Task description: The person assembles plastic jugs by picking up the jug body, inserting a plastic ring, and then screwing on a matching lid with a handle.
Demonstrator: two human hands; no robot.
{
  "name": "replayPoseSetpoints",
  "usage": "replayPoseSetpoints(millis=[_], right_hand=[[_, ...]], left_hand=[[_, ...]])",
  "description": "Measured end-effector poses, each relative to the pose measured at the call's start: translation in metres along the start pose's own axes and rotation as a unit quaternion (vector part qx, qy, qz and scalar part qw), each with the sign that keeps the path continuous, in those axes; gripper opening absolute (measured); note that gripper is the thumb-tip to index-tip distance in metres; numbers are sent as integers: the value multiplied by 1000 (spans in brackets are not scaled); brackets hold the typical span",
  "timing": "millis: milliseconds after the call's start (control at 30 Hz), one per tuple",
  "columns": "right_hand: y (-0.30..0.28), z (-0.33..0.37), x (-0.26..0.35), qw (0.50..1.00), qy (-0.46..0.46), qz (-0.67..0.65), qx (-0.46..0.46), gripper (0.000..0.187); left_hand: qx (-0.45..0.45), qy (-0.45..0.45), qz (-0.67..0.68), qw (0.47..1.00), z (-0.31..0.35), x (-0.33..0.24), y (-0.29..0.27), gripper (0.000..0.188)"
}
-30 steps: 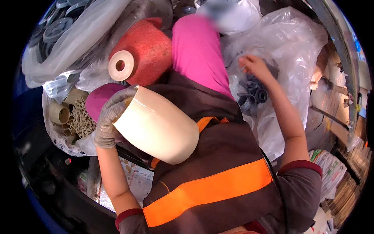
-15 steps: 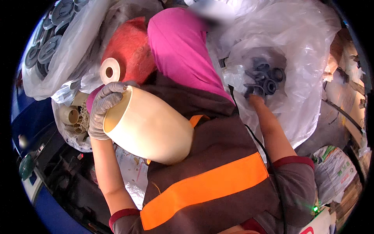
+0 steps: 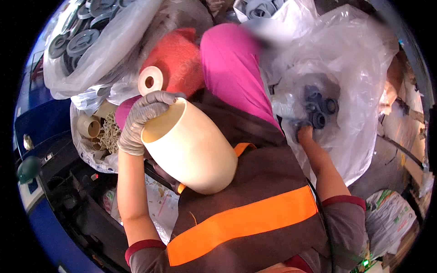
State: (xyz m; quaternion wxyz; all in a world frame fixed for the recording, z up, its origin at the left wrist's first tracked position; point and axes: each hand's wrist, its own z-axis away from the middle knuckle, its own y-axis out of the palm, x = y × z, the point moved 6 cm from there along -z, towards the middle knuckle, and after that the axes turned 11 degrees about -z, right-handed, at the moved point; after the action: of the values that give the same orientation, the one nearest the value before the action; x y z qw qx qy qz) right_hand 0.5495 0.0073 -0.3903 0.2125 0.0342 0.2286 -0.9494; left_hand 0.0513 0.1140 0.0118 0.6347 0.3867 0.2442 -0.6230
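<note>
My left hand (image 3: 144, 119), in a grey-white glove, grips the rim of a large cream plastic container (image 3: 193, 150). The container lies tilted across my lap against the dark apron, its wide mouth toward the upper left and its rounded base toward the lower right. My right hand (image 3: 305, 134) reaches into a clear plastic bag (image 3: 359, 82) on the right, right at a cluster of dark grey ring-shaped plastic parts (image 3: 319, 119). Its fingers are lost among those dark parts, so what they hold is hidden.
A cream ring-shaped piece (image 3: 150, 81) rests against a red bundle (image 3: 175, 61) beyond my left hand. At the far left, another clear bag (image 3: 116, 50) holds several grey lids (image 3: 83, 42). Below it, a sack (image 3: 107, 164) contains cream parts (image 3: 88, 126). A black cable (image 3: 324, 218) runs by my right arm.
The whole view has shifted, so most things sit slightly farther right and lower. My left hand keeps its grip on the container; my right hand remains in the bag among the grey parts.
</note>
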Motion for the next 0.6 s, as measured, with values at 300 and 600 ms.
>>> replayPoseSetpoints(millis=[300, 600], right_hand=[[-74, 25, 31, 935, -247, 154, -203, 31], [-127, 77, -10, 974, -213, -10, -74, 25]], left_hand=[[36, 33, 48, 998, 4, 12, -12, 22], [82, 90, 8, 992, -4, 11, -20, 22]])
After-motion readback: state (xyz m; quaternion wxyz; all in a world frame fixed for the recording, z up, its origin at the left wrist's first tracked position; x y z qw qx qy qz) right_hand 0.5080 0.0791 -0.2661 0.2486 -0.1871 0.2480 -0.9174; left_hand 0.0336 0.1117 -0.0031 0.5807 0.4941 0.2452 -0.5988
